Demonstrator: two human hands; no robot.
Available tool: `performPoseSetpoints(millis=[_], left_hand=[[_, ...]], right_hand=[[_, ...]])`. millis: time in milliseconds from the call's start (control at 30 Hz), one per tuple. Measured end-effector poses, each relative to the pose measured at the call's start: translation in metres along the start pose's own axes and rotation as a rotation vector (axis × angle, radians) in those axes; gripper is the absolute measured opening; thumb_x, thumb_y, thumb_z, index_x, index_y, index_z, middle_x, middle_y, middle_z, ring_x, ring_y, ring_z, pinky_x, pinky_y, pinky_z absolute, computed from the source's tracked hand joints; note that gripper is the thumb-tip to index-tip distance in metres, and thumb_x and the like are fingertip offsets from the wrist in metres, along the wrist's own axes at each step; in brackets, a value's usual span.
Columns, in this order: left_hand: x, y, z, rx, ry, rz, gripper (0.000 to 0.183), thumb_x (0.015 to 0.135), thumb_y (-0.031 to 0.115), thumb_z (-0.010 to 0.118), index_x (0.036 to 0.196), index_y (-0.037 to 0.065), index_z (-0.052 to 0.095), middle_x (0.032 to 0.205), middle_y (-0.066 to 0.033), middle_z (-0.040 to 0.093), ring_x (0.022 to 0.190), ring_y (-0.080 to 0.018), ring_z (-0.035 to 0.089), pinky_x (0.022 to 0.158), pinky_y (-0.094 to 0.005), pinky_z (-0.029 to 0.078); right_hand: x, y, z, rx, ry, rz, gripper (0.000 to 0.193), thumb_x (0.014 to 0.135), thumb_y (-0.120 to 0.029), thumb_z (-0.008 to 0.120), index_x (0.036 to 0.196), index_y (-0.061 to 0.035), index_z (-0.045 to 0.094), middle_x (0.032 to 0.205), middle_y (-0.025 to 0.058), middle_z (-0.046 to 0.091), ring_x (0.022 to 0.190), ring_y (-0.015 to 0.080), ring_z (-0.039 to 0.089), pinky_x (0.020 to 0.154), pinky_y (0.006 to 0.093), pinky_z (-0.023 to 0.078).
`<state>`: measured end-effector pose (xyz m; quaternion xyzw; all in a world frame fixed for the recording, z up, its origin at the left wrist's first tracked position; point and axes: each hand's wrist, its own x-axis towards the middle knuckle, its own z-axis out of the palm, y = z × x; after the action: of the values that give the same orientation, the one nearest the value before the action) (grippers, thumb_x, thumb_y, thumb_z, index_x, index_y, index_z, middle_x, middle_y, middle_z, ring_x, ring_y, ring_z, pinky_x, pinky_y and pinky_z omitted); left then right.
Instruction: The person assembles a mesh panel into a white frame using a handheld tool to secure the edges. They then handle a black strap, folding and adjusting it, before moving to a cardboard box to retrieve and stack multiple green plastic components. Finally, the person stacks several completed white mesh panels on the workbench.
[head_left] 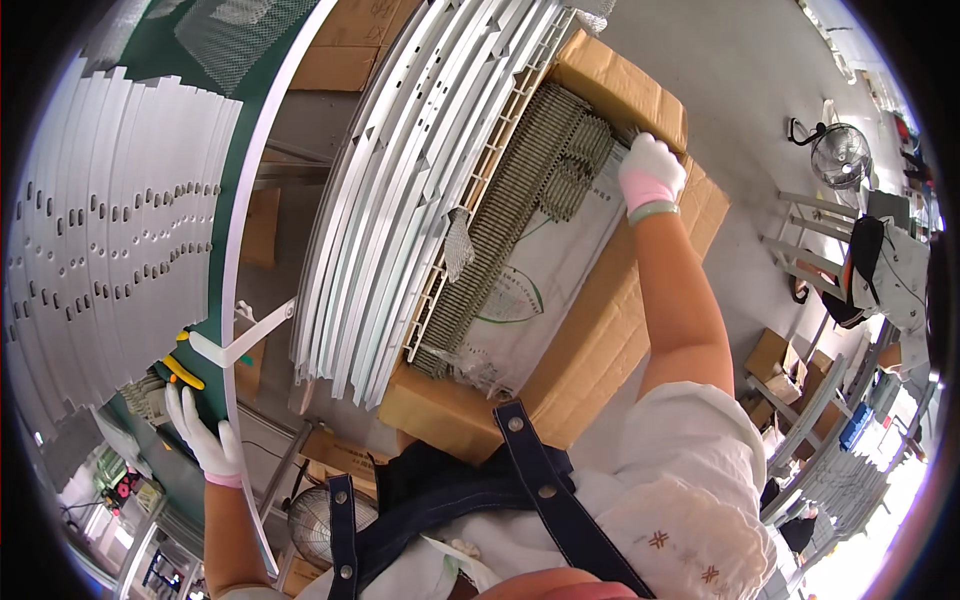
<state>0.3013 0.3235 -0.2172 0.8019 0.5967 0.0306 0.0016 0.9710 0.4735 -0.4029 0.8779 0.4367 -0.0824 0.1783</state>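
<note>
My right hand [651, 177], in a white glove with a pink cuff, is closed at the far right corner of an open cardboard box [590, 345]. Thin grey bits show by its fingertips, too small to name. Inside the box, long rows of thin grey metal pieces [510, 220] stand packed along the left side. A smaller bunch of similar pieces [572, 172] lies against them, on a white printed plastic sheet [535, 305]. My left hand [208, 440], also gloved, has its fingers stretched out over the green bench [228, 190], beside a yellow-handled tool [184, 374].
Perforated grey metal panels [120, 220] stand in a row on the bench. Long white metal strips [400, 190] are stacked between bench and box, by a white wire rack [490, 170]. A floor fan [840, 157] and metal frames [815, 225] stand at right.
</note>
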Motion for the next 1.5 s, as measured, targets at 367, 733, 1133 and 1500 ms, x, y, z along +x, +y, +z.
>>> performPoseSetpoints(millis=[367,733,1133,1500], left_hand=[[-0.004,-0.005,0.000,-0.014,0.012,0.013,0.063,0.094,0.030,0.047,0.146,-0.005,0.039,0.153,-0.0301,0.034,0.141,-0.0490,0.034,0.116,-0.0569,0.026],[0.003,0.003,-0.003,-0.018,0.029,0.032,0.062,0.091,0.024,0.049,0.146,-0.004,0.039,0.152,-0.0284,0.036,0.140,-0.0483,0.034,0.116,-0.0562,0.026],[0.000,-0.001,-0.010,-0.082,0.097,0.000,0.075,0.074,0.017,0.067,0.142,-0.001,0.043,0.150,-0.0264,0.038,0.139,-0.0486,0.035,0.117,-0.0562,0.025],[-0.016,-0.010,-0.011,-0.247,0.262,-0.023,0.081,0.076,0.043,0.073,0.140,0.004,0.043,0.143,-0.0256,0.041,0.134,-0.0503,0.035,0.113,-0.0605,0.025]], right_hand=[[-0.064,-0.038,0.125,0.913,-0.129,0.169,0.068,0.085,-0.037,0.065,0.131,0.0111,0.050,0.121,0.0340,0.062,0.116,0.0448,0.060,0.102,0.0440,0.046],[-0.090,-0.062,0.085,0.934,-0.032,0.407,0.119,0.069,-0.042,0.086,0.152,0.0061,0.017,0.148,0.0284,0.039,0.135,0.0408,0.045,0.112,0.0431,0.041],[-0.084,-0.073,0.059,0.839,-0.201,0.501,0.097,0.063,-0.033,0.082,0.132,0.0123,0.032,0.128,0.0298,0.056,0.118,0.0409,0.060,0.106,0.0409,0.046],[-0.235,-0.042,-0.002,1.840,-0.181,0.110,0.056,0.086,-0.021,0.072,0.131,0.0076,0.054,0.119,0.0131,0.064,0.102,0.0236,0.064,0.085,0.0388,0.055]])
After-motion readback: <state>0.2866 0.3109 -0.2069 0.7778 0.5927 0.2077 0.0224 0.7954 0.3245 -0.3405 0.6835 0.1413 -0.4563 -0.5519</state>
